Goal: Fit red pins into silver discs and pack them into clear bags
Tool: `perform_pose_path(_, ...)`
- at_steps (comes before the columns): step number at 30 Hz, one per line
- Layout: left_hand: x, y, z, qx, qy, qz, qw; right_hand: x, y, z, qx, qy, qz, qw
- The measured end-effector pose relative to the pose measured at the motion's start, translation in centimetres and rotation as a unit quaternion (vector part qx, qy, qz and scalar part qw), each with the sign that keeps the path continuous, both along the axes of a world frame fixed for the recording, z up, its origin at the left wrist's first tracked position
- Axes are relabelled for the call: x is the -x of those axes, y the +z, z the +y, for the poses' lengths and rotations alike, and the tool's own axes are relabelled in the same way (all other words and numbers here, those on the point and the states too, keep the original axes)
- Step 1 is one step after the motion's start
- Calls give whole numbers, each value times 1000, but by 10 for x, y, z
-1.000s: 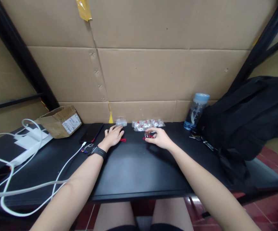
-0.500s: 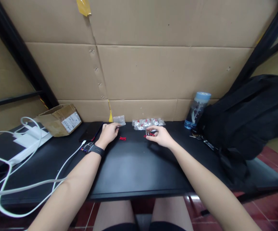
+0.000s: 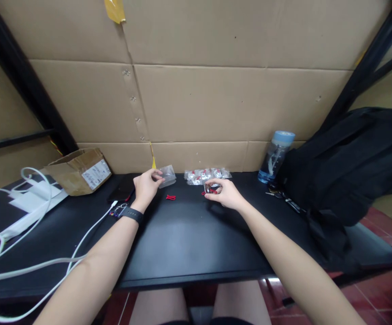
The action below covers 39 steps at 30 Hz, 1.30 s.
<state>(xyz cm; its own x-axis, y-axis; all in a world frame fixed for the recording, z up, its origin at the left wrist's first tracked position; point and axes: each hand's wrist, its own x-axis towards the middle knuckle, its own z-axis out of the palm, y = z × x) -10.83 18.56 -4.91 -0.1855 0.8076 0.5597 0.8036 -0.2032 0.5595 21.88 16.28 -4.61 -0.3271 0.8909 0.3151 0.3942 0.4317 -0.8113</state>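
Note:
My left hand [image 3: 147, 186] pinches the edge of a clear plastic bag [image 3: 168, 175], which is lifted at the back of the desk. My right hand [image 3: 226, 192] is closed around a small shiny round metal object [image 3: 207, 188]; its exact kind is hard to make out behind the fingers. Some red cord shows beside that object. A short looped red cord [image 3: 170, 197] lies on the black desk [image 3: 185, 239] between my hands. Just behind my right hand are several filled clear bags [image 3: 196, 176] with shiny and red contents.
At left stand an open cardboard box [image 3: 81, 174], a dark phone [image 3: 120, 188] and white cables [image 3: 91, 230]. On the right are a water bottle [image 3: 275, 158], keys [image 3: 275, 194] and a black backpack [image 3: 348, 162]. A cardboard wall [image 3: 196, 104] closes off the back.
My left hand has raised the clear bag off the desk, tilting it up. My right hand stays in nearly the same place with the metal object. The view has shifted slightly.

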Motion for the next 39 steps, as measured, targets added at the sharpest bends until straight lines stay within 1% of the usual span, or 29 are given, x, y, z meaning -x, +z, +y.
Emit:
perform_pose_path(3, -3, 11, -7, -33, 34, -10, 999, 0, 2, -1, -5, -2, 4, 1000)
perform_pose_path(5, -10, 17, -14, -50, 20, 3, 999, 0, 6, -2, -15, -12, 2, 1000)
perform_pose_path(7, -22, 22, -23, -51, -42, 33, 997, -2, 11, -4, -26, -30, -3, 999)
perform_pose_path(9, -39, 24, -33, -31, -128, 93, 987, -4, 15, -5, -38, -48, -7, 998)
perform_pose_path(12, -66, 20, -48, 26, -227, 201, 952, -7, 17, -5, -47, -55, -6, 997)
perform_pose_path(13, -73, 18, -52, 42, -251, 225, 941, -8, 17, -4, -48, -52, -3, 997)
perform_pose_path(16, -87, 10, -60, 77, -295, 257, 917, -11, 14, -2, -48, -48, 4, 998)
perform_pose_path(20, -89, 3, -62, 114, -344, 270, 892, -13, 13, 1, -62, -56, -8, 996)
perform_pose_path(23, -88, 3, -64, 139, -373, 272, 876, -16, 15, 1, -87, -65, -18, 994)
perform_pose_path(26, -89, 6, -68, 164, -411, 265, 857, -19, 17, 1, -98, -69, -19, 993)
perform_pose_path(28, -89, 9, -71, 159, -421, 267, 852, -21, 18, 1, -102, -73, -21, 992)
perform_pose_path(31, -90, 12, -76, 129, -413, 289, 854, -22, 19, 1, -107, -78, -23, 991)
perform_pose_path(34, -89, 13, -78, 115, -386, 316, 859, -23, 21, 0, -105, -79, -21, 991)
perform_pose_path(37, -88, 13, -79, 116, -352, 334, 867, -23, 22, -1, -101, -74, -19, 992)
perform_pose_path(39, -87, 12, -78, 118, -340, 338, 870, -23, 22, -1, -101, -70, -22, 992)
